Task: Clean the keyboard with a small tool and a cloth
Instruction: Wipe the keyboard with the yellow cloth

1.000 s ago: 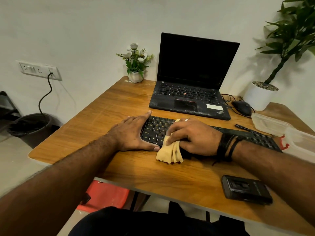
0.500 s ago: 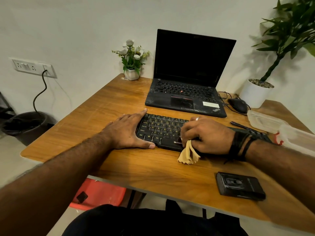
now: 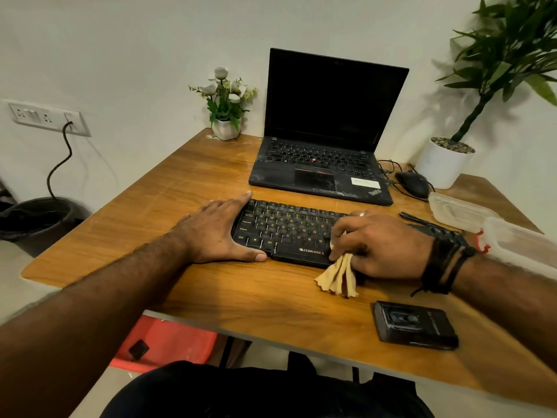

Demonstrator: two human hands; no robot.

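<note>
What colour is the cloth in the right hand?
Pale yellow-tan cloth, seen in the head view.

Bench [image 3: 156,206] left of keyboard [image 3: 286,230] is bare, free passage. Laptop [image 3: 322,173] blocks behind; mouse [image 3: 413,184], plastic boxes [image 3: 461,211] crowd right; black case [image 3: 414,328] sits near front edge.

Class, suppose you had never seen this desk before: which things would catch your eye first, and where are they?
Front and centre, the right hand presses a bunched yellow cloth against the black keyboard, while the left hand lies flat at its left end. Behind stands an open laptop with a dark screen, flanked by a small flower pot and a tall potted plant.
</note>
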